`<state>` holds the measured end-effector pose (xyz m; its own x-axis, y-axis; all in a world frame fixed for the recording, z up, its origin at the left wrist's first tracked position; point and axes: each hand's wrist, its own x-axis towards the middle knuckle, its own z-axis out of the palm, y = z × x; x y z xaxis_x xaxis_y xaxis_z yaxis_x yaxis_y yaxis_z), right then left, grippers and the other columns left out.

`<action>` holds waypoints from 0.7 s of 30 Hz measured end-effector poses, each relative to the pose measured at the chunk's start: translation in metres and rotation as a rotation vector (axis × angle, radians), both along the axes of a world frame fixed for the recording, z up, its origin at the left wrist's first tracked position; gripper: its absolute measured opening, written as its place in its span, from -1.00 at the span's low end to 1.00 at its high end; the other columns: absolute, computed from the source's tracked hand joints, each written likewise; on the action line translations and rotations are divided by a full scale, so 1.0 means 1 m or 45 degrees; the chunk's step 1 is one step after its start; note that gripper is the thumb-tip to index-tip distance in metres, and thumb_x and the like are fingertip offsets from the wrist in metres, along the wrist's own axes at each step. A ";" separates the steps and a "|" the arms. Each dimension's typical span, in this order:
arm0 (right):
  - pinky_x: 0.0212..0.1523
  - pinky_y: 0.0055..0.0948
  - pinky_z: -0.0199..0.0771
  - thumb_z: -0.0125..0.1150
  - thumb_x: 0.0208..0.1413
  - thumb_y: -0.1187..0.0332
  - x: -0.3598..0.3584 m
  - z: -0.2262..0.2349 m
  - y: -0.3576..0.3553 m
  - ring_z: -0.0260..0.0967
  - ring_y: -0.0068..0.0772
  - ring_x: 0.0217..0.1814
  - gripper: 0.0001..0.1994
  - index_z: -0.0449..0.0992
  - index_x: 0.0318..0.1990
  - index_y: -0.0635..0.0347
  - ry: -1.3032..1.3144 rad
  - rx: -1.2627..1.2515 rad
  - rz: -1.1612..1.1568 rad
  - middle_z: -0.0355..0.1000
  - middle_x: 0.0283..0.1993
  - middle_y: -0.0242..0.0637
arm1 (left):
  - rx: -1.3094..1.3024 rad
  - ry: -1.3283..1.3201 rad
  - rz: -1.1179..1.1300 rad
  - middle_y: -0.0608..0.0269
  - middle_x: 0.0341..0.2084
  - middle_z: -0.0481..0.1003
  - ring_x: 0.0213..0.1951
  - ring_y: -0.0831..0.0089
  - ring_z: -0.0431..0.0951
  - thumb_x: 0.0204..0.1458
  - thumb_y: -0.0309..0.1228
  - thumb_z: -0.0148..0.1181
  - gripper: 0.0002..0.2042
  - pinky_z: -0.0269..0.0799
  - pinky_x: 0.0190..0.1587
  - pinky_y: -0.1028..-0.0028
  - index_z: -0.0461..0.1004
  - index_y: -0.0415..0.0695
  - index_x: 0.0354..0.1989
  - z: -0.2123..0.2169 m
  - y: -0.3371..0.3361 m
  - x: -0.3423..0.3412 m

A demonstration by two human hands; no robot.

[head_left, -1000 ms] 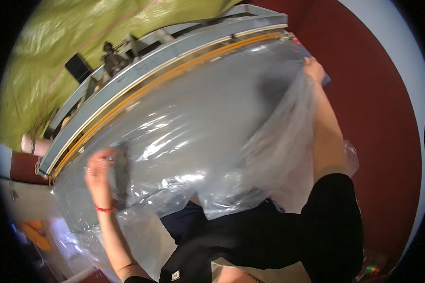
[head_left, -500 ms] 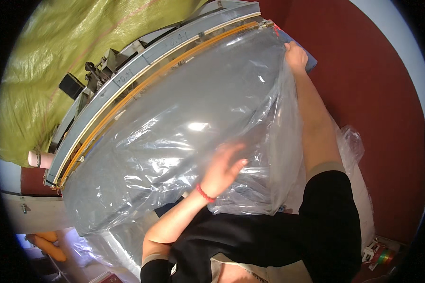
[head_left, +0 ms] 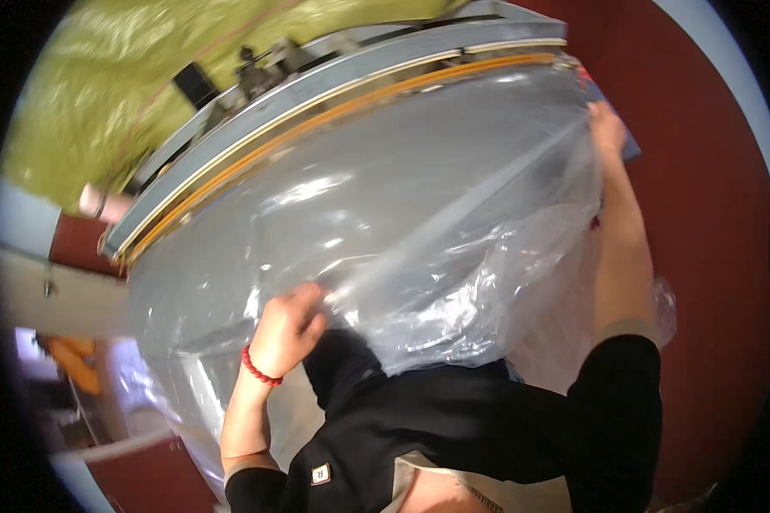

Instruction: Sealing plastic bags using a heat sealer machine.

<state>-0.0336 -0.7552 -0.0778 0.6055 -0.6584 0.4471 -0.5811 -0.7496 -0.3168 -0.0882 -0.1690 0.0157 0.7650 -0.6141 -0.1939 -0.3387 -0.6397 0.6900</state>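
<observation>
Change: left hand (head_left: 289, 321) has slid back toward the body since half a second ago, now fisted on a fold.
Right hand (head_left: 607, 128): arm outstretched, pinching the far corner (grip partly hidden by film).
Why: both pulls likely keep the sheet taut.
Clear plastic sheet (head_left: 385, 222): glossy, wrinkled, spread over the work surface below the long grey sealing bar (head_left: 334, 90) with its orange strip.

Clear plastic bag (head_left: 385, 231) on sealer table

Right hand (head_left: 606, 128) fingers seemingly hidden behind plastic sheet (head_left: 385, 222).
</observation>
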 end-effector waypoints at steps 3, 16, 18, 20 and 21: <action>-0.29 -0.11 0.27 -0.16 0.05 0.01 0.005 -0.004 -0.003 0.30 0.08 -0.22 -0.66 0.39 -0.30 0.04 0.021 -0.037 0.052 0.38 -0.31 -0.03 | 0.085 -0.754 0.324 0.09 -0.52 0.38 -0.55 0.15 0.41 -0.38 -0.72 -0.04 -0.79 0.35 -0.50 0.35 0.34 -0.23 -0.48 0.008 0.023 -0.017; -0.34 -0.15 0.26 -0.19 0.11 0.05 0.000 -0.018 -0.041 0.28 0.09 -0.25 -0.69 0.34 -0.31 0.09 -0.018 -0.056 0.114 0.36 -0.33 -0.05 | -0.332 -0.612 1.180 0.41 -0.60 0.38 -0.51 0.65 0.35 -0.24 -0.59 -0.04 -0.89 0.24 -0.43 0.67 0.39 -0.18 -0.50 0.120 0.285 -0.007; -0.34 -0.15 0.26 -0.19 0.11 0.05 0.004 -0.016 -0.028 0.28 0.08 -0.25 -0.68 0.35 -0.30 0.08 -0.003 -0.051 0.163 0.37 -0.32 -0.06 | -0.342 -0.570 1.351 0.37 -0.57 0.39 -0.46 0.67 0.34 -0.16 -0.47 0.00 -0.88 0.22 -0.39 0.70 0.38 -0.18 -0.42 0.153 0.334 0.015; -0.34 -0.14 0.25 -0.20 0.11 0.04 0.009 -0.012 -0.018 0.28 0.08 -0.25 -0.68 0.35 -0.29 0.08 -0.005 -0.007 0.082 0.37 -0.32 -0.06 | 1.165 -1.662 1.272 0.15 -0.40 0.44 -0.36 0.25 0.40 -0.19 -0.52 0.03 -0.76 0.32 -0.22 0.44 0.36 -0.23 -0.27 0.153 0.369 0.037; -0.34 -0.14 0.25 -0.20 0.11 0.04 0.001 -0.008 -0.027 0.28 0.08 -0.25 -0.68 0.35 -0.29 0.08 -0.004 -0.030 0.055 0.37 -0.32 -0.06 | 1.003 -2.168 0.878 0.11 -0.37 0.44 -0.32 0.12 0.39 -0.23 -0.59 0.01 -0.72 0.32 -0.19 0.36 0.37 -0.17 -0.24 0.153 0.295 0.053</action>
<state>-0.0325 -0.7820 -0.0858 0.6321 -0.6208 0.4637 -0.5469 -0.7814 -0.3006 -0.0352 0.1264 0.1687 0.4479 -0.3492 0.8231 0.1690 -0.8709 -0.4615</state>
